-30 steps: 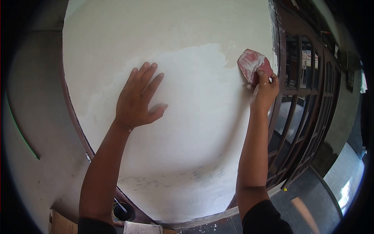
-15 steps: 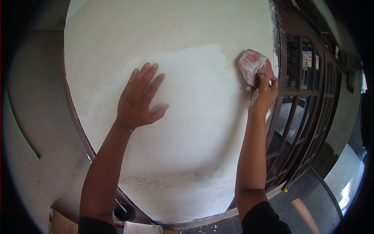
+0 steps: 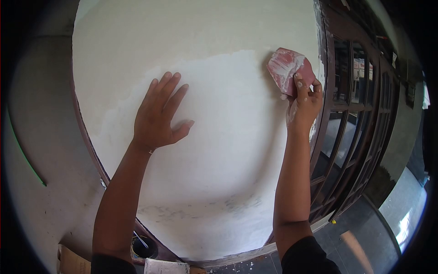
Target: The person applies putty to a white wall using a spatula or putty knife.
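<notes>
A pale wall panel (image 3: pixel 214 150) fills the middle of the view, with a whiter coated patch below a ragged upper edge. My left hand (image 3: pixel 157 112) is spread against the wall, fingers apart and thumb out, holding nothing. In my right hand (image 3: pixel 303 102) is a flat red putty spreader (image 3: pixel 285 68), smeared with white paste and pinched under the thumb. The spreader is up against the wall near its right edge, by the top of the white patch. White smears mark my right thumb and the side of that hand.
A dark wooden door frame with glass panes (image 3: pixel 351 100) stands right of the wall. Below left are a black bucket (image 3: pixel 145 249) with a stick in it, a cardboard box (image 3: pixel 73 261) and a white-smeared block (image 3: pixel 166 266). White specks dot the grey tiled floor (image 3: pixel 328 237).
My right hand has moved up and a little left with the spreader. The patch's upper edge near it looks smoother. My left hand stays flat on the wall.
</notes>
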A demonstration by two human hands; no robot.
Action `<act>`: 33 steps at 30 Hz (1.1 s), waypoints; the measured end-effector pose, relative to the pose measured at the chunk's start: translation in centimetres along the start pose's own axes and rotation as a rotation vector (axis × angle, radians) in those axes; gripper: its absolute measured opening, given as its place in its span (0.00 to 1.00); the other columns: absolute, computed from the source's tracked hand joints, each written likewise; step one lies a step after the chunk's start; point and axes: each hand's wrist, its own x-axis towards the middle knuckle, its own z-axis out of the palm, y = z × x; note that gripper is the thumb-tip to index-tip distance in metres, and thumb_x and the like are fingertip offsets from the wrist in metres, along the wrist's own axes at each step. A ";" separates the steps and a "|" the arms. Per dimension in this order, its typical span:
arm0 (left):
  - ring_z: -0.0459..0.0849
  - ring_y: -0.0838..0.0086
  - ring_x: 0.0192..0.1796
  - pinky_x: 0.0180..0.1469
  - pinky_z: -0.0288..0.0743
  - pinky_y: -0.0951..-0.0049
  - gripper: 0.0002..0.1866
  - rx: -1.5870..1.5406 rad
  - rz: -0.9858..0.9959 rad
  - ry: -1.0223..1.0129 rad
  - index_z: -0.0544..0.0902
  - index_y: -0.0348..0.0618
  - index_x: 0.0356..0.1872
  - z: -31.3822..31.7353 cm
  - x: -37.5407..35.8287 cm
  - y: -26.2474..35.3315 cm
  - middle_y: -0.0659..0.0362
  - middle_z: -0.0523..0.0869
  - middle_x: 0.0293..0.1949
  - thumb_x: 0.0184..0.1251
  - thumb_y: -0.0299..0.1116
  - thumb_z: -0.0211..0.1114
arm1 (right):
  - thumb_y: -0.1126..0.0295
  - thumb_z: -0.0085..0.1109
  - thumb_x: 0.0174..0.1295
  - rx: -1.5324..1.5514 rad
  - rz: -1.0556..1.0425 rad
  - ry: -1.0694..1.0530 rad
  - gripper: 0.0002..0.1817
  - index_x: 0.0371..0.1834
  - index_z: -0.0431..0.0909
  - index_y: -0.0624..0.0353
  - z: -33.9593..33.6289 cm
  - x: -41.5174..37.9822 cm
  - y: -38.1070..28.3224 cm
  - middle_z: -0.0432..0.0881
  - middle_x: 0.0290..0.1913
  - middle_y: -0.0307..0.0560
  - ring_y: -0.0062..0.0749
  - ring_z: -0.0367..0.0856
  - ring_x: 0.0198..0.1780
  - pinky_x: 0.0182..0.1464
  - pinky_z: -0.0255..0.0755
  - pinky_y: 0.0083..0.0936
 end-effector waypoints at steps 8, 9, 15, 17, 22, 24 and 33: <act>0.65 0.55 0.78 0.77 0.58 0.47 0.36 -0.011 -0.007 0.000 0.77 0.40 0.66 -0.1 0.0 0.0 0.51 0.70 0.74 0.54 0.42 0.69 | 0.76 0.66 0.65 -0.102 0.023 0.115 0.15 0.49 0.70 0.63 -3.0 0.5 1.3 0.84 0.41 0.51 0.24 0.83 0.34 0.27 0.78 0.25; 0.65 0.55 0.78 0.77 0.58 0.47 0.35 -0.016 -0.005 0.003 0.77 0.40 0.66 0.0 0.0 0.0 0.51 0.70 0.74 0.54 0.42 0.69 | 0.76 0.67 0.65 -0.027 0.012 0.131 0.15 0.49 0.70 0.63 -3.2 0.4 1.4 0.84 0.41 0.51 0.24 0.83 0.35 0.28 0.79 0.26; 0.65 0.55 0.78 0.77 0.58 0.47 0.35 -0.021 -0.014 -0.006 0.77 0.39 0.66 -0.2 0.0 0.1 0.51 0.70 0.74 0.54 0.42 0.69 | 0.75 0.67 0.65 -0.006 0.021 -0.032 0.15 0.49 0.70 0.64 2.0 1.4 0.4 0.84 0.41 0.50 0.25 0.83 0.35 0.28 0.79 0.27; 0.65 0.55 0.78 0.77 0.57 0.47 0.35 -0.018 -0.010 -0.006 0.77 0.39 0.66 -0.2 -0.1 0.1 0.51 0.70 0.74 0.55 0.42 0.69 | 0.75 0.67 0.65 -0.156 -0.026 -0.051 0.15 0.49 0.70 0.64 1.6 1.8 1.0 0.84 0.41 0.50 0.25 0.83 0.35 0.28 0.79 0.27; 0.65 0.56 0.78 0.77 0.57 0.47 0.35 -0.012 -0.003 -0.001 0.77 0.39 0.65 -0.1 0.1 0.0 0.51 0.71 0.74 0.55 0.42 0.69 | 0.75 0.67 0.65 -0.074 0.052 0.110 0.14 0.48 0.72 0.63 -2.7 0.9 1.8 0.84 0.43 0.50 0.29 0.85 0.39 0.32 0.83 0.29; 0.65 0.56 0.78 0.77 0.57 0.48 0.35 -0.009 -0.006 0.005 0.77 0.40 0.65 -0.1 -0.1 0.0 0.51 0.70 0.74 0.54 0.42 0.69 | 0.74 0.68 0.64 -0.016 0.058 0.176 0.15 0.49 0.73 0.62 -2.6 0.2 1.0 0.83 0.45 0.50 0.32 0.86 0.40 0.32 0.83 0.29; 0.65 0.56 0.78 0.77 0.57 0.48 0.35 -0.010 -0.005 0.003 0.77 0.39 0.65 -0.1 0.0 0.1 0.51 0.71 0.74 0.53 0.41 0.70 | 0.74 0.67 0.66 -0.109 0.020 0.033 0.15 0.50 0.71 0.63 -0.9 1.8 2.5 0.84 0.42 0.51 0.27 0.84 0.39 0.37 0.81 0.26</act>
